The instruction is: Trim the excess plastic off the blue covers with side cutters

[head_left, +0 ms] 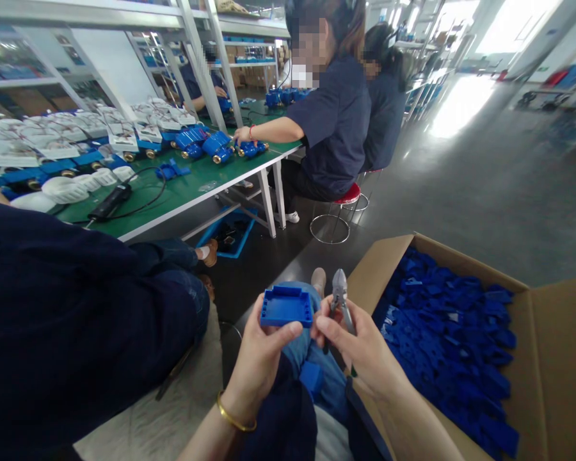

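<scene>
Here, pinching cover (287, 308) in left hand (260, 349), clasping pliers (339, 296) in right hand (365, 342), with carton (564, 352) right of both.

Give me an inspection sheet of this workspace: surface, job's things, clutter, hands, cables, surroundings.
Surface: long green-topped table at the left, bearing rows of white plastic housings and blue units with brass-coloured fittings.
Job's things: shallow blue plastic part and grey-headed metal pliers; an open brown cardboard box at the right holds many blue plastic pieces.
Clutter: another blue plastic piece at the person's lap; a black stick-shaped tool on the table.
Hands: left hand holds the shallow part; right hand holds the pliers close beside it.
Cables: thin black cable looping on the table beside the black tool.
Surroundings: seated co-worker in a dark blue top on a red-topped metal stool, others nearby; blue plastic crate on the floor.
</scene>
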The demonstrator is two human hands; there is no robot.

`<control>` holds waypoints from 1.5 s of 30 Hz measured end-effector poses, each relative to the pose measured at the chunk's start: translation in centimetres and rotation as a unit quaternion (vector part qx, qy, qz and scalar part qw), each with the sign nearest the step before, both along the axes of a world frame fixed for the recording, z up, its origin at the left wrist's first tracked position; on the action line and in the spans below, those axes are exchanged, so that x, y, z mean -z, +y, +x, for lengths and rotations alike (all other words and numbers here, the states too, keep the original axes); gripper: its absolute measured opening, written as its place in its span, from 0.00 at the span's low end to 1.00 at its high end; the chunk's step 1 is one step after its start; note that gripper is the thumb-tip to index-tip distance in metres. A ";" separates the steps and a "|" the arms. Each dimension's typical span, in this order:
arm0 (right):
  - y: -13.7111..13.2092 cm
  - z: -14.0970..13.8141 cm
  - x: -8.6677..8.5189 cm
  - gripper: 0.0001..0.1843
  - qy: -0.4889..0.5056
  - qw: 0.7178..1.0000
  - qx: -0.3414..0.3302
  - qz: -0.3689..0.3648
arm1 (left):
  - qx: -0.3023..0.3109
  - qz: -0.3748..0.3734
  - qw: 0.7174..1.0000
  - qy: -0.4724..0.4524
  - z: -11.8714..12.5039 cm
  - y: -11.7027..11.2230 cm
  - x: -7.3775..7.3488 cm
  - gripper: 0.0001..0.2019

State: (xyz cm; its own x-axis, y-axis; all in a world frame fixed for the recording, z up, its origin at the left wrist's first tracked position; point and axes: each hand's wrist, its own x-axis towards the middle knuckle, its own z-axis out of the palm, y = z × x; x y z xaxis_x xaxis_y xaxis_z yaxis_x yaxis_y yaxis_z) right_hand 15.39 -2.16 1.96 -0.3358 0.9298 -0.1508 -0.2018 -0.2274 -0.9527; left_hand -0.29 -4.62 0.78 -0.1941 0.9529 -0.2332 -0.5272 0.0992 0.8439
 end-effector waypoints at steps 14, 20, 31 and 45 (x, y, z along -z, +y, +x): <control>-0.4 -0.1 1.3 0.17 -0.040 0.999 0.006 0.006 | -0.016 -0.038 0.991 -0.124 -1.2 0.1 0.5 0.18; -0.6 -0.4 0.4 0.17 -0.127 0.990 -0.042 0.048 | -0.020 -0.021 0.992 -0.126 -1.5 -0.1 0.3 0.15; -1.1 -0.5 -0.3 0.14 -0.171 0.981 -0.072 0.058 | -0.001 0.011 0.998 -0.059 -1.6 -0.3 -0.4 0.19; -1.2 -0.8 -0.3 0.14 -0.161 0.983 -0.049 0.070 | -0.038 0.005 0.999 -0.013 -1.4 -0.3 -0.9 0.25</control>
